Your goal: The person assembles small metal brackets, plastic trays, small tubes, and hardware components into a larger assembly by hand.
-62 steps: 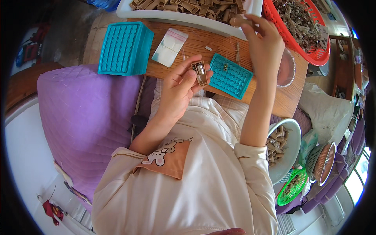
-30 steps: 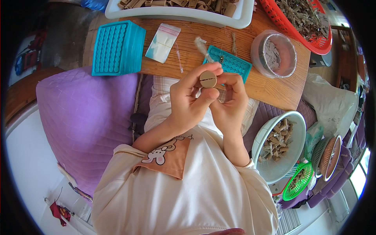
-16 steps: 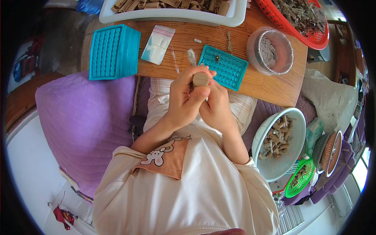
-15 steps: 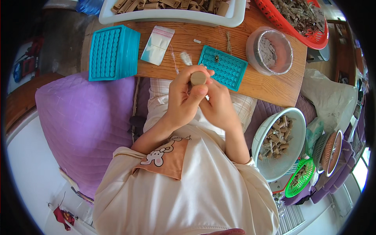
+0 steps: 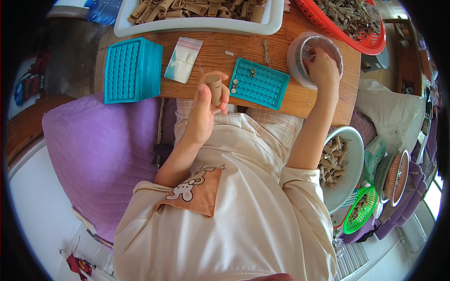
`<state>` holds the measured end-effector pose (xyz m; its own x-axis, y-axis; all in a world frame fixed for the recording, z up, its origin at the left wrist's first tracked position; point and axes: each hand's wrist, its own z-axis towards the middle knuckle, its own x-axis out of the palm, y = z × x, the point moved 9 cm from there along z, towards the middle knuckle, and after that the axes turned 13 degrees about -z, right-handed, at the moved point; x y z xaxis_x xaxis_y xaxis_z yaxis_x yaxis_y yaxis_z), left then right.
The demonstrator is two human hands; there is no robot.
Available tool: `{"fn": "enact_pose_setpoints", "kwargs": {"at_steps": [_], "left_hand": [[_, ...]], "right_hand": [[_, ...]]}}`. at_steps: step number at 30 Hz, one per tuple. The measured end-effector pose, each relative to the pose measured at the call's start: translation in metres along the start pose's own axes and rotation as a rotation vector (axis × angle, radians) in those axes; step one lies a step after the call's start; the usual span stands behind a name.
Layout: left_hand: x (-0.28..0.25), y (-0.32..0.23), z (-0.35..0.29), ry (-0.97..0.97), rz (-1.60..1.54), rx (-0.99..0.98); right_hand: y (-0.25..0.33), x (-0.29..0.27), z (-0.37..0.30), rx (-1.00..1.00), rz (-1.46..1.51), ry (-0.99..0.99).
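Observation:
A tan cork-shaped cylinder (image 5: 214, 89) stands upright in my left hand (image 5: 200, 110), whose fingers and thumb wrap round it over the table's near edge. My right hand (image 5: 323, 68) reaches down into a clear round tub (image 5: 300, 77) at the right; its fingertips are partly hidden there, and what they touch cannot be made out. Between my hands lies a teal tray (image 5: 267, 84) with rows of round pockets. Several small silver discs (image 5: 234, 86) sit at its left edge, and a small metallic piece (image 5: 252, 72) lies near its far side.
A white bin (image 5: 199, 24) of tan half-shells stands at the back, beside a red basket (image 5: 363, 44) of wire bundles. Stacked teal trays (image 5: 133, 70) and a plastic packet (image 5: 183, 58) are on the left. A pale basin (image 5: 354, 154) of tan pieces sits low at right.
My hands have come apart. The left has moved left and slightly down, keeping the tan cylinder; the right has gone up and right into the tub. Silver discs now show on the tray.

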<state>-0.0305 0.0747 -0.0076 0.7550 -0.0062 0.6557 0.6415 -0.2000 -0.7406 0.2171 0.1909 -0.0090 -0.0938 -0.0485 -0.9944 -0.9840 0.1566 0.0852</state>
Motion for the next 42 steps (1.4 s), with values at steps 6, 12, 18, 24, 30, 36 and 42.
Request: {"fn": "enact_pose_setpoints", "kwargs": {"at_steps": [6,12,18,24,30,36,42], "left_hand": [[0.006,0.013,-0.002,-0.049,-0.281,-0.180],[0.014,0.010,0.001,0.002,-0.292,-0.181],[0.026,0.019,-0.002,0.015,-0.411,-0.325],[0.036,0.031,-0.010,-0.013,-0.548,-0.473],[0.034,0.035,-0.010,-0.037,-0.408,-0.487],[0.030,0.044,-0.006,-0.067,-0.327,-0.504],[0.012,0.056,-0.001,-0.176,-0.208,-0.556]], "right_hand": [[-0.012,0.025,0.016,-0.034,-0.076,0.097],[-0.016,-0.030,-0.008,0.096,0.630,-0.146],[0.038,-0.048,-0.061,-0.079,1.284,-0.035],[0.103,-0.055,-0.103,-0.420,1.269,0.057],[0.102,-0.052,-0.105,-0.377,1.144,0.098],[0.103,-0.042,-0.103,-0.353,1.004,0.120],[0.104,-0.028,-0.095,-0.355,0.964,0.127]]}}
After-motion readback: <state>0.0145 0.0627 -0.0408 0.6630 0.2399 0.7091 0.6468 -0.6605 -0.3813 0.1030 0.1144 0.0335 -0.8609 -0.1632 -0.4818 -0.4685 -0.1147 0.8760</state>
